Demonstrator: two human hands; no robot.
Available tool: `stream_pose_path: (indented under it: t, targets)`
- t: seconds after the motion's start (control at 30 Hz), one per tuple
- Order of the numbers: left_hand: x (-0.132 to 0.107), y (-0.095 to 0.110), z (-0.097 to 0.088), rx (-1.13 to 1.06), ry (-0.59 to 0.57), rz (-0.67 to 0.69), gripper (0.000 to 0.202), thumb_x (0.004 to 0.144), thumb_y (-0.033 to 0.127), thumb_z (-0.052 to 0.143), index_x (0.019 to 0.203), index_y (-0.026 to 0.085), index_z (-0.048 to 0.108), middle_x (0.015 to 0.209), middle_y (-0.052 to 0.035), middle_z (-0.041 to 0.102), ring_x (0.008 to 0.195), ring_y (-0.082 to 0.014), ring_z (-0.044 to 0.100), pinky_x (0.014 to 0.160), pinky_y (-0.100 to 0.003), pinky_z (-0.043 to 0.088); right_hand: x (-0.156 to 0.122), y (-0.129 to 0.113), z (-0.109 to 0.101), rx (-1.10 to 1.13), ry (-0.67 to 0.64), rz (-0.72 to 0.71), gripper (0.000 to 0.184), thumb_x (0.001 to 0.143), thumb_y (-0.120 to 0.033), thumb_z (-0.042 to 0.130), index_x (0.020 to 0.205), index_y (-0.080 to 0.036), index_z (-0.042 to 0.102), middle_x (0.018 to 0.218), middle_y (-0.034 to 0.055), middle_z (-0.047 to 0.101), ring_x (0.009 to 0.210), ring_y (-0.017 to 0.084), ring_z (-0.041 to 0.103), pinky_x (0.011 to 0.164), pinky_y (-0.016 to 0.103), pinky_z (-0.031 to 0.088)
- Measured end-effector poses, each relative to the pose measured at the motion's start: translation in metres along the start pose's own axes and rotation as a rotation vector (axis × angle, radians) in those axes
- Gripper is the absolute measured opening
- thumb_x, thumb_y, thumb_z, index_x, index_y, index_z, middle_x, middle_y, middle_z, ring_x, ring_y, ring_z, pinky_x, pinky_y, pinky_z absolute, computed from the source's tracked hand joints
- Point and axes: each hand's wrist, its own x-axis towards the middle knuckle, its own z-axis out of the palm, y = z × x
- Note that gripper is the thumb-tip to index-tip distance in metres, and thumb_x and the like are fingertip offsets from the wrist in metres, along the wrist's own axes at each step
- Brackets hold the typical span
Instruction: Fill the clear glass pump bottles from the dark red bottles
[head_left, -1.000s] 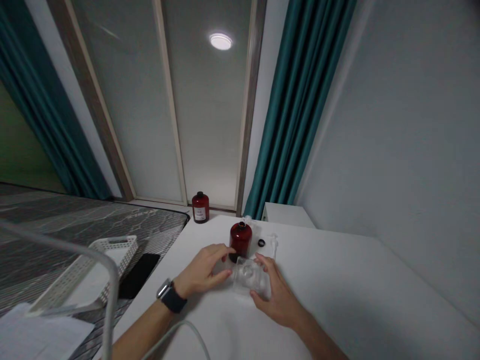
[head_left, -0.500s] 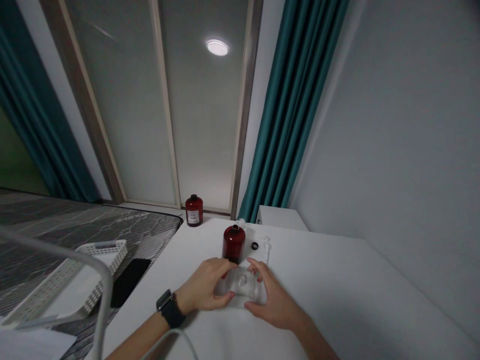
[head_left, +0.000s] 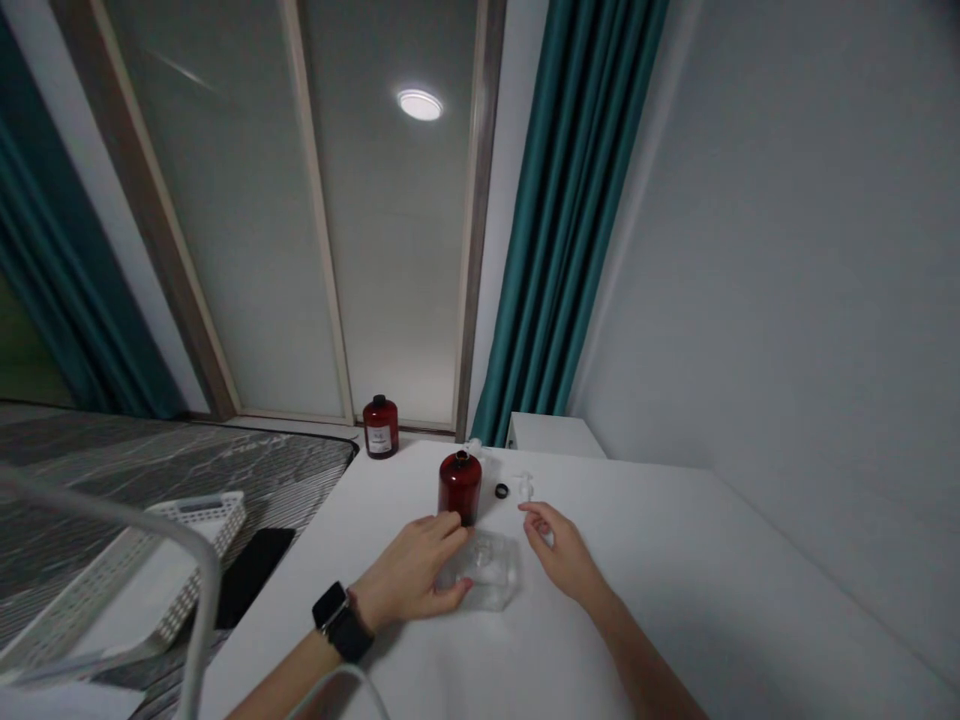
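A clear, roughly square bottle (head_left: 493, 578) stands on the white table, its round neck facing up. My left hand (head_left: 420, 568), wearing a black watch, grips it from the left, thumb at the near side and fingers at the far side. To its right, my right hand (head_left: 559, 550) is off the bottle, fingers loosely bent and apart, holding nothing visible. Its fingertips are just before a clear pump head (head_left: 526, 488) lying on the table. A dark red bottle (head_left: 459, 487) without a cap stands behind my left fingers. Beside it lies a black ring-shaped cap (head_left: 502, 491).
A capped dark red bottle (head_left: 381, 430) with a white label stands at the table's far left corner. Another clear piece (head_left: 474, 447) lies behind the nearer red bottle. A white basket (head_left: 199, 550) and a black flat object (head_left: 256, 575) are left of the table (head_left: 675, 570).
My right hand has let go of the clear bottle's right side and moved right and away from me towards the pump head. My left hand stays on the bottle. The view has shifted slightly.
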Motion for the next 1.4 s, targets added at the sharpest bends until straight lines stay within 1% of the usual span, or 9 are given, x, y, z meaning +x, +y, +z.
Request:
stream_pose_path:
  t: [0.13,0.2,0.3,0.43,0.67,0.83,1.0,1.2,1.4]
  targets:
    - [0.001,0.000,-0.001,0.020,0.049,0.040,0.034,0.081,0.033,0.058,0.112,0.020,0.054,0.100,-0.0081,0.062,0.089,-0.0274,0.063,0.078,-0.039,0.052,0.003,0.009,-0.001,-0.030,0.056,0.001,0.025,0.090,-0.027,0.048,0.104,-0.018,0.066,0.082,0.0049,0.068,0.073,0.019,0.064,0.073,0.032,0.052]
    - [-0.003,-0.005,0.002,-0.014,0.161,0.084,0.034,0.082,0.032,0.055,0.114,0.019,0.053,0.102,-0.0092,0.063,0.090,-0.0275,0.064,0.079,-0.039,0.052,0.005,0.013,-0.001,-0.047,0.084,0.003,0.025,0.089,-0.026,0.048,0.103,-0.018,0.066,0.081,0.0048,0.067,0.072,0.020,0.063,0.071,0.032,0.052]
    - [-0.012,-0.014,0.011,-0.040,0.428,0.073,0.032,0.085,0.025,0.048,0.116,0.016,0.051,0.098,-0.0104,0.064,0.089,-0.0262,0.063,0.078,-0.038,0.051,0.005,0.017,0.001,-0.068,0.106,-0.006,0.024,0.088,-0.023,0.047,0.103,-0.019,0.066,0.081,0.0044,0.066,0.072,0.020,0.063,0.071,0.033,0.052]
    - [-0.023,-0.022,0.015,-0.124,0.518,0.004,0.018,0.090,0.022,0.046,0.103,0.017,0.056,0.078,-0.0035,0.059,0.070,-0.0192,0.059,0.065,-0.030,0.047,0.003,0.017,0.006,-0.091,0.114,-0.038,0.025,0.088,-0.020,0.047,0.105,-0.020,0.066,0.086,0.0047,0.064,0.079,0.020,0.063,0.077,0.033,0.053]
    - [-0.022,-0.022,0.010,-0.201,0.506,-0.135,0.020,0.096,0.025,0.039,0.089,0.018,0.057,0.070,-0.0002,0.054,0.062,-0.0155,0.055,0.060,-0.027,0.042,0.000,0.008,0.015,-0.155,0.113,-0.073,0.032,0.088,-0.012,0.046,0.114,-0.020,0.063,0.094,0.0056,0.062,0.086,0.021,0.062,0.086,0.037,0.052]
    - [-0.019,-0.017,0.019,-0.252,0.363,-0.120,0.021,0.092,0.028,0.044,0.106,0.017,0.057,0.077,-0.0017,0.058,0.066,-0.0166,0.056,0.064,-0.028,0.045,0.004,0.010,0.018,-0.223,0.102,-0.066,0.035,0.088,-0.010,0.044,0.117,-0.019,0.061,0.100,0.0077,0.061,0.093,0.022,0.062,0.089,0.039,0.050]
    - [-0.017,-0.012,0.023,-0.317,0.258,-0.177,0.048,0.086,0.033,0.050,0.130,0.016,0.047,0.087,-0.0048,0.064,0.071,-0.0191,0.059,0.068,-0.030,0.048,0.025,0.017,0.018,-0.320,0.080,-0.046,0.036,0.087,-0.010,0.048,0.120,-0.020,0.060,0.109,0.0092,0.059,0.105,0.024,0.059,0.095,0.040,0.046]
    - [-0.016,-0.011,0.021,-0.323,0.175,-0.170,0.056,0.082,0.039,0.056,0.133,0.016,0.048,0.096,-0.0080,0.065,0.078,-0.0222,0.062,0.072,-0.033,0.050,0.053,0.030,0.019,-0.467,0.090,0.070,0.025,0.090,-0.014,0.052,0.110,-0.019,0.065,0.103,0.0110,0.058,0.101,0.028,0.057,0.088,0.040,0.042]
    - [-0.014,-0.007,0.019,-0.338,0.151,-0.171,0.050,0.081,0.035,0.059,0.128,0.018,0.053,0.105,-0.0092,0.066,0.081,-0.0216,0.063,0.073,-0.031,0.051,0.055,0.040,0.020,-0.510,0.054,0.128,0.018,0.088,-0.017,0.058,0.103,-0.024,0.065,0.095,0.0051,0.061,0.095,0.024,0.055,0.083,0.035,0.036]
